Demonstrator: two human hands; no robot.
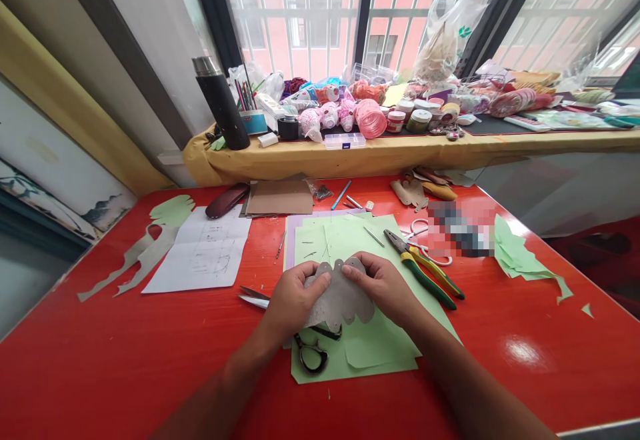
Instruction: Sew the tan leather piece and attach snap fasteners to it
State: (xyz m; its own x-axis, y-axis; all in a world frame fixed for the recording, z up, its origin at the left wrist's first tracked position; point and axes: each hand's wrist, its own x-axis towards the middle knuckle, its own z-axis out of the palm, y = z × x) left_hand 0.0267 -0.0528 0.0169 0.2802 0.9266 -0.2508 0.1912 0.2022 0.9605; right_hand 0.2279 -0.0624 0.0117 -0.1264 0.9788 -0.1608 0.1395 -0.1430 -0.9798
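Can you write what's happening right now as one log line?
left hand: holds grey scalloped piece | right hand: holds same piece | pliers: on green paper and red table

The pliers (425, 267) lie right of the hands, the printed paper (203, 250) left, the glasses case (227, 201) behind that paper.
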